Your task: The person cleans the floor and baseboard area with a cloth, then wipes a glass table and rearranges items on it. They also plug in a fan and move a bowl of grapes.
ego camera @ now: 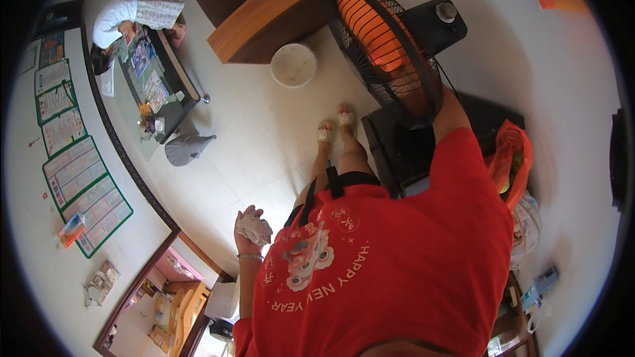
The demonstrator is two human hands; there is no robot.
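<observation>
A crumpled grey cloth (254,228) rests in my left hand (246,238), which is curled around it beside my red shirt, palm up. My right arm reaches up to a black electric fan (427,67) with orange blades (369,27) behind its wire guard. Through the lower part of the guard, my right hand (408,90) shows only dimly, at the fan's underside. Its fingers are mostly hidden, so their grip cannot be made out. A round knob (447,12) sits on the fan's black motor housing.
A black cabinet (387,146) stands below the fan, with a red plastic bag (513,158) beside it. Ahead are a white bucket (293,65) and a curved wooden counter (278,15). To the left, a person (116,17) bends over a glass-topped table (171,94) near a grey stool (187,149).
</observation>
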